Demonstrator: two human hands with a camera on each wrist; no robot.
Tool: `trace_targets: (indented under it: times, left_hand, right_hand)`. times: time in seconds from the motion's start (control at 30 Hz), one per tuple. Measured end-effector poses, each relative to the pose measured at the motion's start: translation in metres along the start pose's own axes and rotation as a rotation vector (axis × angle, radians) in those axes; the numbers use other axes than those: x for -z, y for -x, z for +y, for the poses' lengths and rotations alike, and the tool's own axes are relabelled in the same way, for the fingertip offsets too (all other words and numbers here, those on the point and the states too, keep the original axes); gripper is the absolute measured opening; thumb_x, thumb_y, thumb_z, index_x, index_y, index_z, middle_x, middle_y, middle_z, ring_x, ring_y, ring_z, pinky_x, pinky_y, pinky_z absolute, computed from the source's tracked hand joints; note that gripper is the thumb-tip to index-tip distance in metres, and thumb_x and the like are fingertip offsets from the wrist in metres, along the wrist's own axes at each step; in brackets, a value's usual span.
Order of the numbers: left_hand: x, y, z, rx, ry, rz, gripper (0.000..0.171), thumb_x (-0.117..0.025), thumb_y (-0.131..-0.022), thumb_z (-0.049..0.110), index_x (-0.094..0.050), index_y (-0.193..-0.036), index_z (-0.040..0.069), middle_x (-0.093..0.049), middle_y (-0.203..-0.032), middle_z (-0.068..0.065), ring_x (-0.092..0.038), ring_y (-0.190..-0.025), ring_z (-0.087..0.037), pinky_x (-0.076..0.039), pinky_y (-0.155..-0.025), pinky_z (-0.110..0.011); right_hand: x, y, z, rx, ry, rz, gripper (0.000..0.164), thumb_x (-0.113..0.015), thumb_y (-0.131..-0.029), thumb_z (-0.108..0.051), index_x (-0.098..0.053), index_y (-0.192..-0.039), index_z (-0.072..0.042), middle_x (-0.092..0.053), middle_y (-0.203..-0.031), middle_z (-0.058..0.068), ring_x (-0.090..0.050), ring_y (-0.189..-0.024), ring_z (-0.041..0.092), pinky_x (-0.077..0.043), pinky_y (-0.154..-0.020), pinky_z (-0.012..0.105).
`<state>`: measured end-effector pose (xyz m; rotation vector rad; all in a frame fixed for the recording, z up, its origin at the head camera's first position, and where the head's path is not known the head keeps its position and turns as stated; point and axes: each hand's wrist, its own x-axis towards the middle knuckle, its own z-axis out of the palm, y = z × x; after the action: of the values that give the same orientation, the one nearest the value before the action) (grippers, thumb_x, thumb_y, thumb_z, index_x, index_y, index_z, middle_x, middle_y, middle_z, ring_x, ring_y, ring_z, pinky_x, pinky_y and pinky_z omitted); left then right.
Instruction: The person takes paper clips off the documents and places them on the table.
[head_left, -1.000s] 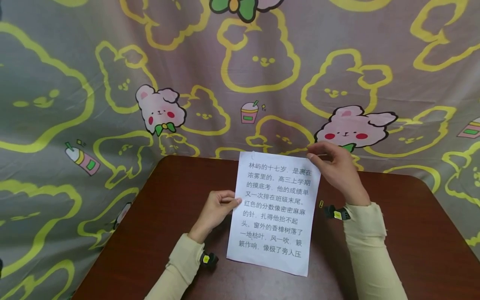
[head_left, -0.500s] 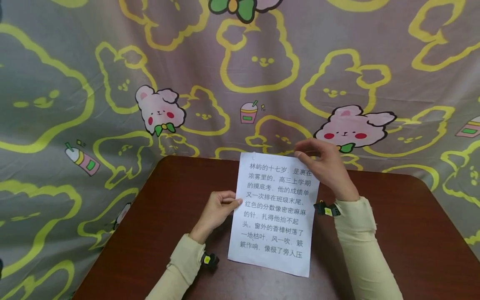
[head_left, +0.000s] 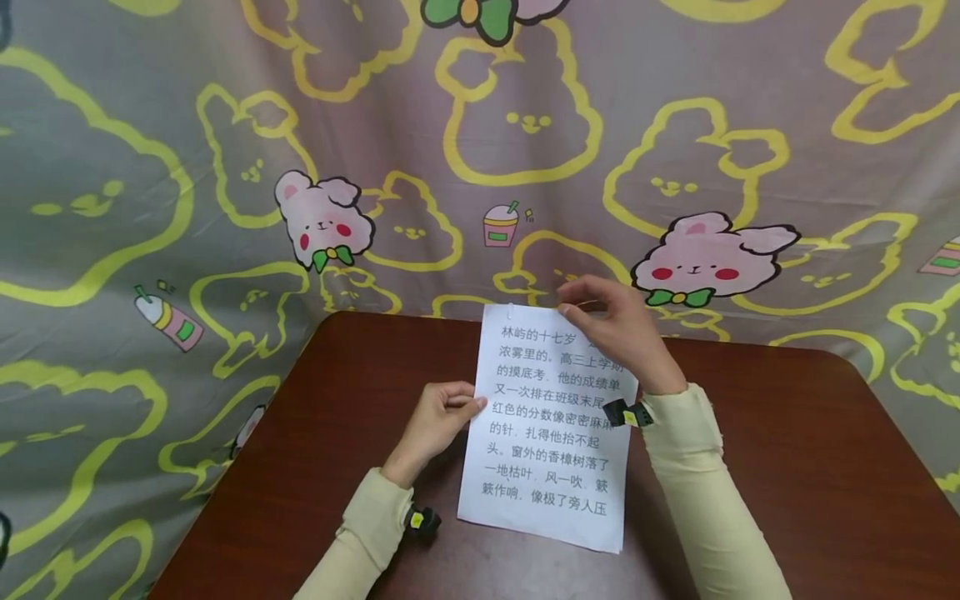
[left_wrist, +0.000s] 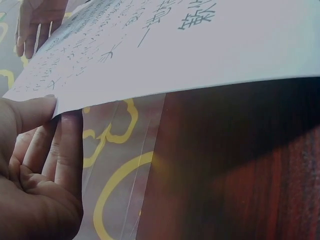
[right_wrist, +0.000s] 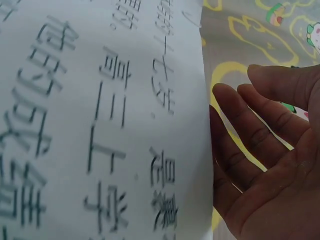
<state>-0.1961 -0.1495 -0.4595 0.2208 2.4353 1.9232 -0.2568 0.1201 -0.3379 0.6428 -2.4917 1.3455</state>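
Note:
A white printed paper (head_left: 551,450) with large Chinese characters is held up over the table, tilted toward me. My left hand (head_left: 435,425) pinches its left edge between thumb and fingers, plain in the left wrist view too. A small pale paper clip (head_left: 510,312) shows at the top edge, near the left corner. My right hand (head_left: 622,333) is at the top edge, right of the clip. In the right wrist view its fingers (right_wrist: 255,135) are spread and slightly bent, some fingertips behind the paper's edge, and the thumb stands apart from the sheet.
The brown table (head_left: 787,467) extends to both sides of the paper. Behind and left of it hangs a grey cloth (head_left: 405,100) with yellow outlines and cartoon rabbits. A black strap device (head_left: 628,414) on my right wrist overlaps the paper's right edge.
My right hand has moved left along the top edge, from the right corner toward the clip. A small yellow paper clip on the table is now hidden. My left hand stays put.

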Motion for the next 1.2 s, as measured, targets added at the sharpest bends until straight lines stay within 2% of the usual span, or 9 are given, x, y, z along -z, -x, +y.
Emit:
trace_targets:
  times: [0.33,0.53,0.73,0.97,1.2]
  left_hand:
    - [0.001,0.001,0.0,-0.006,-0.008,-0.012,0.015,-0.072,-0.097,0.006,-0.077,-0.106,-0.004,-0.08,-0.099,-0.022,-0.073,-0.08,-0.007,-0.058,-0.073,-0.021]
    - [0.0,0.002,0.0,-0.01,0.0,-0.023,0.016,-0.071,-0.098,0.007,-0.076,-0.106,-0.005,-0.08,-0.099,-0.023,-0.073,-0.08,-0.005,-0.057,-0.073,-0.02]
    - [-0.001,0.002,-0.001,-0.021,-0.018,-0.024,0.015,-0.071,-0.098,0.009,-0.077,-0.106,-0.003,-0.08,-0.1,-0.021,-0.076,-0.087,-0.012,-0.06,-0.077,-0.023]
    - [-0.001,0.004,0.002,-0.028,-0.032,-0.036,0.015,-0.071,-0.098,0.008,-0.077,-0.108,-0.001,-0.081,-0.103,-0.019,-0.079,-0.09,-0.02,-0.063,-0.079,-0.029]
    - [-0.003,0.005,0.002,-0.035,-0.035,-0.046,0.014,-0.071,-0.098,0.006,-0.077,-0.108,0.0,-0.081,-0.102,-0.018,-0.079,-0.088,-0.019,-0.062,-0.077,-0.025]
  right_hand:
    - [-0.011,-0.009,-0.011,0.021,0.005,-0.035,0.018,-0.073,-0.097,-0.011,-0.074,-0.114,-0.005,-0.077,-0.112,0.013,-0.073,-0.1,0.031,-0.058,-0.092,0.048]
    - [-0.019,-0.013,-0.015,0.013,0.06,-0.099,0.019,-0.072,-0.098,-0.01,-0.075,-0.116,-0.006,-0.077,-0.112,0.012,-0.073,-0.104,0.031,-0.058,-0.098,0.05]
    - [-0.024,-0.016,-0.019,0.059,0.095,-0.153,0.02,-0.073,-0.097,-0.012,-0.076,-0.116,-0.009,-0.077,-0.112,0.011,-0.074,-0.107,0.029,-0.057,-0.101,0.051]
    - [-0.027,-0.018,-0.023,0.047,0.144,-0.204,0.023,-0.075,-0.095,-0.014,-0.076,-0.118,-0.009,-0.078,-0.113,0.01,-0.073,-0.107,0.028,-0.056,-0.1,0.051]
    - [-0.028,-0.018,-0.027,0.053,0.141,-0.216,0.014,-0.076,-0.094,-0.011,-0.078,-0.108,-0.009,-0.08,-0.104,0.008,-0.073,-0.094,0.024,-0.057,-0.091,0.046]
